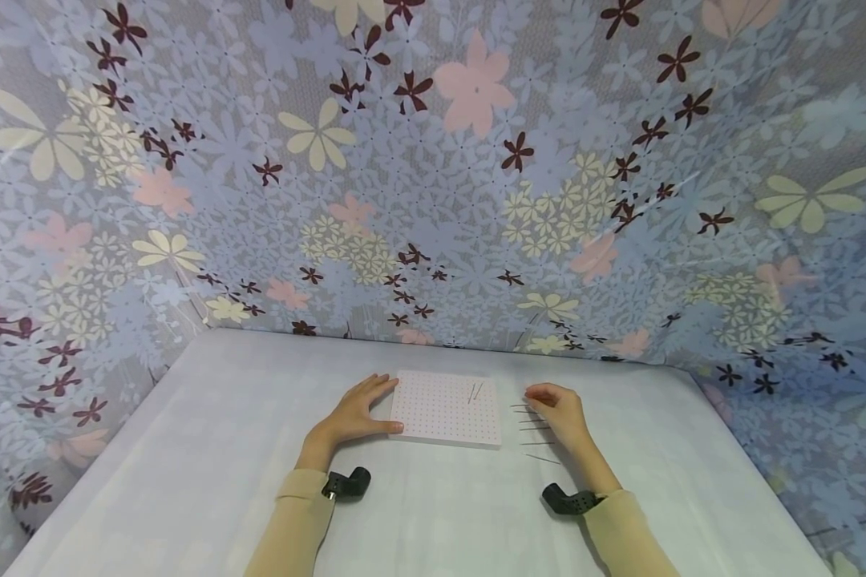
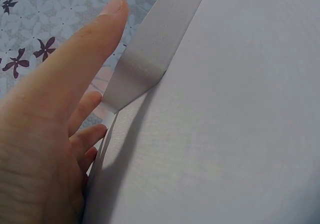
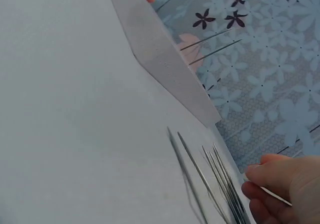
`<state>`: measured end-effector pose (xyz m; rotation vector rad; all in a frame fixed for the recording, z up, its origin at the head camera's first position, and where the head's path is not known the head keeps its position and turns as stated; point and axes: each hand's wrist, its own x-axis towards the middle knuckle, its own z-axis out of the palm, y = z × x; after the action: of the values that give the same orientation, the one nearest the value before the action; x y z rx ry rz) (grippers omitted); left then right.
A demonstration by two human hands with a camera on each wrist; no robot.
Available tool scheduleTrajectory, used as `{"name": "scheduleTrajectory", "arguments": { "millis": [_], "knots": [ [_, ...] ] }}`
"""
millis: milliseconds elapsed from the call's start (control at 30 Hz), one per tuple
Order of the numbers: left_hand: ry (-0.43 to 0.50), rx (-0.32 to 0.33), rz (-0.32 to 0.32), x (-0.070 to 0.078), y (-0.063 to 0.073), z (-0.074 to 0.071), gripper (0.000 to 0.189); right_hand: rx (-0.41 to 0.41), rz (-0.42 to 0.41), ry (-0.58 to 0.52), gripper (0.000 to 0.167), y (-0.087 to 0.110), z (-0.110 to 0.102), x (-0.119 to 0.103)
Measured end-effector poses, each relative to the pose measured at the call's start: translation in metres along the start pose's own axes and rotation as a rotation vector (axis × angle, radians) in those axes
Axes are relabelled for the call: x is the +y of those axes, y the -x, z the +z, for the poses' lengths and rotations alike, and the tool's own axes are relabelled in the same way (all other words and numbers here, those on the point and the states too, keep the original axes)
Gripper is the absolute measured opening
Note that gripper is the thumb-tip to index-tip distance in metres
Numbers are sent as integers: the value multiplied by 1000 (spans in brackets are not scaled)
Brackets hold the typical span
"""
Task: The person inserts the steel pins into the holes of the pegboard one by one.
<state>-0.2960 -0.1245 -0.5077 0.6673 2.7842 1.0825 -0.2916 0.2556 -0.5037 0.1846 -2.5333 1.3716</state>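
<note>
A white square board [image 1: 443, 413] with a grid of small dots lies on the table. Two thin metal needles [image 1: 474, 393] stand in it near the back right. Along the board's left side, my left hand [image 1: 354, 417] rests with thumb and fingers stretched, touching its edge. My right hand [image 1: 559, 413] is to the right of the board, beside a row of several loose needles [image 3: 215, 184] lying on the table. Between its thumb and index finger it pinches a thin needle [image 3: 276, 196], partly hidden by the fingers.
A pale cloth covers the table [image 1: 433, 513]. Flower-patterned fabric [image 1: 433, 200] hangs behind it and at both sides. Each wrist wears a black camera, one on the left [image 1: 348, 483] and one on the right [image 1: 572, 500].
</note>
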Motion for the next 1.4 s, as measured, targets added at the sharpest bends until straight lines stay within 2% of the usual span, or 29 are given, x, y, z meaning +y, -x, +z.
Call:
{"name": "scheduleTrajectory", "arguments": {
  "millis": [133,400,533,867,1067,1300,1400],
  "knots": [
    [3,2,-1,1,1,0,87,-3,2,35,15,-1,2,9],
    [-3,-3,-1,3,2,-1,86,-19,79,74,12,1,3,10],
    [0,-1,-1,4,2,-1,86,-16,86,80,12,1,3,11],
    [2,-1,-2,3,2,0,87,43,28,161,7,0,3,12],
    [4,-7,-8,3,2,-2,87,52,32,141,5,-1,3,14],
    [2,-3,0,2,2,-1,88,49,-65,92,5,-2,4,17],
    [2,-2,1,1,1,0,88,40,-59,100,4,-1,4,17]
  ]
}}
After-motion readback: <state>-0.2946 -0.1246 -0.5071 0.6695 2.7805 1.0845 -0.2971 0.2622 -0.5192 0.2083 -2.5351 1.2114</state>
